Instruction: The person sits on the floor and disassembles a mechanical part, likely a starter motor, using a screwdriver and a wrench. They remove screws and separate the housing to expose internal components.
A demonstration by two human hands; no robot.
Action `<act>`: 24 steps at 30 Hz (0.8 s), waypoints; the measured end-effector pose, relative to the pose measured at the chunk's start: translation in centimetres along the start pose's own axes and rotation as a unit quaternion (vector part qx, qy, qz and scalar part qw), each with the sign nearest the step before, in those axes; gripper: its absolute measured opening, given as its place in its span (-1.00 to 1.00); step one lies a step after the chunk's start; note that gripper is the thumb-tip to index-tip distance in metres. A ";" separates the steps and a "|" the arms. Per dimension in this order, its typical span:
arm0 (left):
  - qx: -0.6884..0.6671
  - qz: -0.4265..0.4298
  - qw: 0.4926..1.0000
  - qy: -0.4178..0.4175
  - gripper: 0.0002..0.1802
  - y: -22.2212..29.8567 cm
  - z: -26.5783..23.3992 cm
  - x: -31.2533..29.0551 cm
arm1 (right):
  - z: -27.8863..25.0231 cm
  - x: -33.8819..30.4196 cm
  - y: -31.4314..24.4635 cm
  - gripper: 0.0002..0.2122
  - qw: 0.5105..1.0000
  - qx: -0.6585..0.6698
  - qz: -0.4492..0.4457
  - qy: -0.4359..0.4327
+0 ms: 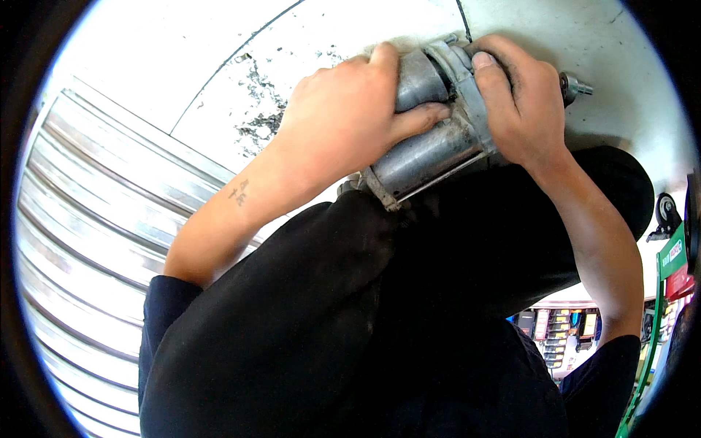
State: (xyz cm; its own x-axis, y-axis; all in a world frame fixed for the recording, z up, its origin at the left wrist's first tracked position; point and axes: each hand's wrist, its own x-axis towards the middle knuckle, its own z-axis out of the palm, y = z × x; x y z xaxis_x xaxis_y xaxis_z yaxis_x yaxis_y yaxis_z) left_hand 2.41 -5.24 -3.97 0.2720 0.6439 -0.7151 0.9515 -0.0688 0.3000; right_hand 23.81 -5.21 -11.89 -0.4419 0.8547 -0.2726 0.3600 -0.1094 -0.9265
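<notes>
Silver-grey metal part (425, 156), black trousers (292, 292), pale floor (621, 102) (speckled black).

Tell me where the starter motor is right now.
In the head view, the starter motor is near the top, right of centre, held by the left hand and right hand, beside the black trousers.

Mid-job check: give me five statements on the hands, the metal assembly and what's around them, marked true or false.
1. The left hand touches the metal assembly. True.
2. The right hand is clear of the assembly. False: it holds the assembly's right end.
3. Dark debris lies on the pale surface. True.
4. The trousers are white. False: they are black.
5. Ribbed metal fills the picture's left side. True.
</notes>
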 end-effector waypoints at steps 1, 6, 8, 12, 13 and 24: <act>0.027 0.018 0.999 0.007 -0.11 0.2 0.2 0.3 | -0.1 0.1 0.0 -0.74 1.000 0.003 -0.005 -0.004; -0.017 0.018 0.998 0.049 -0.13 0.6 1.0 0.5 | -0.8 0.1 0.1 -0.70 0.998 -0.010 -0.022 -0.050; -0.041 0.010 0.998 0.056 -0.22 0.5 1.2 0.1 | -0.8 0.0 0.2 -0.68 0.997 -0.012 -0.048 -0.061; -0.032 0.007 0.995 0.095 -0.31 0.2 1.7 -1.1 | -1.2 0.6 1.2 -0.62 0.994 -0.012 -0.010 -0.109; -0.030 0.005 0.994 0.102 -0.33 0.2 1.8 -1.4 | -1.5 0.8 1.5 -0.61 0.994 0.001 0.005 -0.109; 0.034 0.062 0.981 0.179 -0.41 1.1 2.0 -3.2 | -3.5 3.3 0.0 -0.53 0.984 -0.052 0.116 -0.127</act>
State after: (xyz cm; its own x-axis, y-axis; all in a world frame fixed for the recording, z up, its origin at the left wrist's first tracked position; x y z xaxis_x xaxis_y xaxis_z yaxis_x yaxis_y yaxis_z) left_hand 2.87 -8.96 -2.60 0.3293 0.8527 -0.4056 0.9253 -0.2058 0.3187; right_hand 25.22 -0.58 -11.86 -0.5250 0.6566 -0.5416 0.5517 -0.2220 -0.8039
